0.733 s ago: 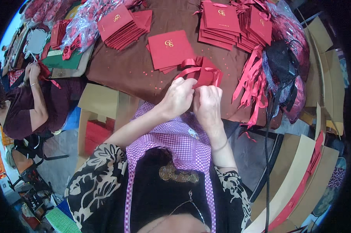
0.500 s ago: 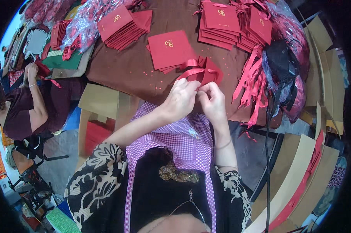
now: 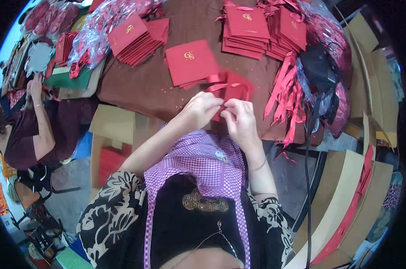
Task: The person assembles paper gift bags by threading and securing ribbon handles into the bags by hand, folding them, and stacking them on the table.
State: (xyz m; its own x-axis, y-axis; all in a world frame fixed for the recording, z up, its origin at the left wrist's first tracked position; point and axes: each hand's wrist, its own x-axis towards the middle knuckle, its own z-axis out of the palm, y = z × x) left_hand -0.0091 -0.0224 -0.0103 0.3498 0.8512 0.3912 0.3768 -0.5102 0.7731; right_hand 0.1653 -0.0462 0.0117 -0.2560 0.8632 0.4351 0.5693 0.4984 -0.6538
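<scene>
Between my hands, at the near edge of the brown table, is a small red paper gift bag (image 3: 240, 85) with a shiny red ribbon (image 3: 215, 82) looped at its left. My left hand (image 3: 202, 109) closes on the bag's near left edge, fingers bent. Opposite it, my right hand (image 3: 241, 117) pinches the near right side with thumb and fingers. The two hands' fingertips almost meet, and they hide what lies between them. Just beyond, a few flat red bags (image 3: 192, 62) lie stacked, gold print upward.
More stacked red bags (image 3: 131, 38) lie far left, and others (image 3: 245, 29) far right. Loose red ribbons (image 3: 286, 98) hang over the table's right side beside a black cable (image 3: 309, 179). Open cardboard boxes stand on both sides. At left a co-worker's arm (image 3: 42, 121) is raised.
The red bag has turned between my hands, and its ribbon loops sit lower. My right hand's fingers have shifted their hold. The whole view has moved slightly. The co-worker's hands have moved.
</scene>
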